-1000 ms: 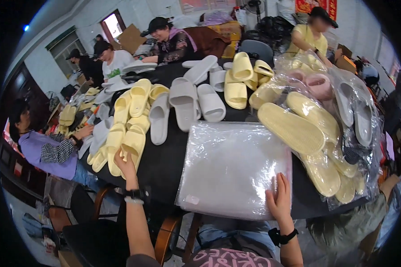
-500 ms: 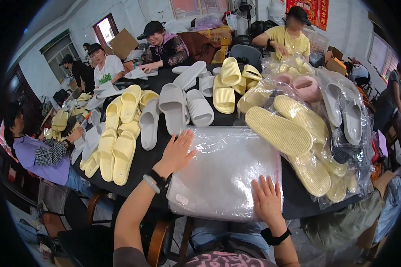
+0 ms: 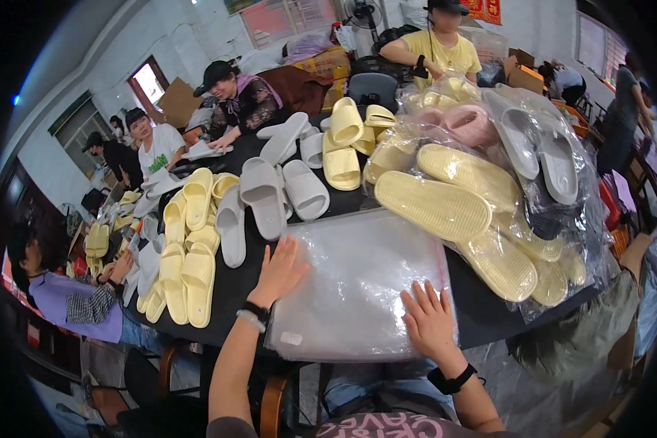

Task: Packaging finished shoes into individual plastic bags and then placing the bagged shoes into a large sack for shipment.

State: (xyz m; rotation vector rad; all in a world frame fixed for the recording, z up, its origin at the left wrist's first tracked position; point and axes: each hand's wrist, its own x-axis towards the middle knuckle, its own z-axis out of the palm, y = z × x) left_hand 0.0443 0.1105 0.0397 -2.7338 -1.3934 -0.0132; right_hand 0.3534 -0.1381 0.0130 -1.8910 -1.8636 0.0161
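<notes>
A stack of clear plastic bags [image 3: 350, 292] lies flat at the near edge of the black-covered table. My left hand [image 3: 279, 271] rests on the stack's left edge, fingers stretched out. Flat on its right side is my right hand [image 3: 427, 319], its fingers spread, holding nothing. Grey slippers [image 3: 264, 193] and yellow slippers [image 3: 198, 274] lie beyond and to the left of the stack. To the right, bagged yellow slippers [image 3: 434, 206] are heaped close to the stack's far corner, with a bagged pink slipper [image 3: 466, 125] and bagged grey slippers [image 3: 558, 168] among them.
Across the table a person in a yellow shirt [image 3: 445, 55] handles bagged slippers. Other people sit or stand along the left side, one in a purple top [image 3: 80, 306] near my left. A wooden chair arm [image 3: 274, 405] is by my left elbow. A large grey-green bag [image 3: 573, 328] stands at the right.
My view has shifted, so the people and slippers sit further left in it. Both hands stay on the bag stack; the right hand has moved slightly inward from its right edge.
</notes>
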